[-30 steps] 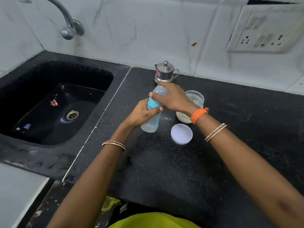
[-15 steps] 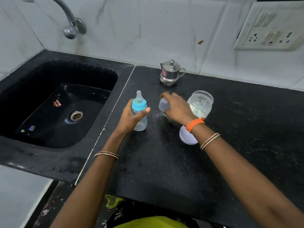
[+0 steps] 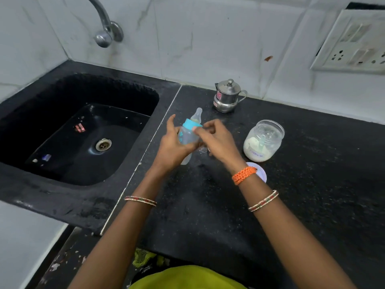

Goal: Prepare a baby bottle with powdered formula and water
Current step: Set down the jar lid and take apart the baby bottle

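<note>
While left hand [image 3: 174, 146] grips, baby bottle [image 3: 188, 138] tilted, teat up-right

The sink [image 3: 52, 184] is set into the left part of the desk [image 3: 312, 205], with the tap [image 3: 104, 34] on the wall above its back edge. The baby bottle [image 3: 188, 138] is held tilted above the desk just right of the sink, between the left hand [image 3: 173, 149] and the right hand [image 3: 218, 140]. Behind them, near the wall, stands a lidded steel pot [image 3: 227, 97]. The open formula jar [image 3: 263, 140] stands right of the right hand; its lid [image 3: 261, 173] lies on the desk just in front of it, partly hidden by the right wrist. A socket panel [image 3: 354, 42] sits on the wall at far right.
</note>
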### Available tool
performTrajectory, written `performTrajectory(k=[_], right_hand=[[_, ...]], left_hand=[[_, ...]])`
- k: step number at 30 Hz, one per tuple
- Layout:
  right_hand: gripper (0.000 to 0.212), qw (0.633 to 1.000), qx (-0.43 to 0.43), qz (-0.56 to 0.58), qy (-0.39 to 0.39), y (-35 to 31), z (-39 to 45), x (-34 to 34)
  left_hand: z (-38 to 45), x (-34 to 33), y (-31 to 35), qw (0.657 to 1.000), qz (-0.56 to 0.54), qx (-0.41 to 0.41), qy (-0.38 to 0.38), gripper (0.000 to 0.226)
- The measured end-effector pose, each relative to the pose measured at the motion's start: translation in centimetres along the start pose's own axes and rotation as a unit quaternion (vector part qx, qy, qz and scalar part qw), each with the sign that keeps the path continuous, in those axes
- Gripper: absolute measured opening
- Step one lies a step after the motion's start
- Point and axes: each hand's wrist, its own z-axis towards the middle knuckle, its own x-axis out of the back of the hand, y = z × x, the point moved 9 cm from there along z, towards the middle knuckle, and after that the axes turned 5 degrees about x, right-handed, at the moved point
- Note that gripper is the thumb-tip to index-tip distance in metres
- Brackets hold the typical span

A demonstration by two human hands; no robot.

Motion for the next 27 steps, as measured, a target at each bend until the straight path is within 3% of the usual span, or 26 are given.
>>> performTrajectory(k=[3, 7, 9, 11, 15, 21, 23, 24, 27], right_hand=[[0.042, 0.997, -0.018, 0.073, 0.016, 0.0, -0.1, -0.6], [0.056, 0.992, -0.001, 0.121, 0.03, -0.4, -0.2, 0.5], [0.047, 0.992, 0.029, 0.116, 0.047, -1.1, -0.3, 1.7], [0.033, 0.989, 0.061, 0.104, 0.081, -1.9, -0.5, 3.4], [0.032, 0.985, 0.119, 0.096, 0.087, -2.6, -0.7, 5.3], [0.034, 0.977, 0.147, 0.145, 0.052, -2.6, -0.9, 5.7], [0.047, 0.963, 0.198, 0.185, -0.007, -4.0, -1.5, 5.6], [0.049, 0.953, 0.219, 0.203, -0.044, -4.9, -1.9, 5.4], [0.041, 0.922, 0.236, 0.273, -0.139, -6.5, -2.6, 4.9]], left_hand=[[-0.6, 0.9, 2.3, 0.989, 0.098, -0.067, 0.091, 0.093], [-1.8, 0.5, 5.2, 0.962, 0.19, -0.154, 0.123, 0.086], [-2.3, -0.6, 6.3, 0.952, 0.221, -0.175, 0.119, 0.087], [-2.6, -1.2, 6.6, 0.965, 0.194, -0.144, 0.103, 0.081], [-2.4, -2.9, 5.7, 0.993, 0.109, -0.031, -0.02, 0.026], [-2.4, -5.6, 5.6, 0.969, -0.033, 0.0, -0.246, 0.043], [-3.5, -7.4, 5.7, 0.923, -0.146, 0.012, -0.357, 0.039], [-4.3, -8.5, 5.6, 0.881, -0.219, 0.036, -0.418, 0.041], [-7.8, -11.5, 7.4, 0.671, -0.405, 0.084, -0.615, 0.046]])
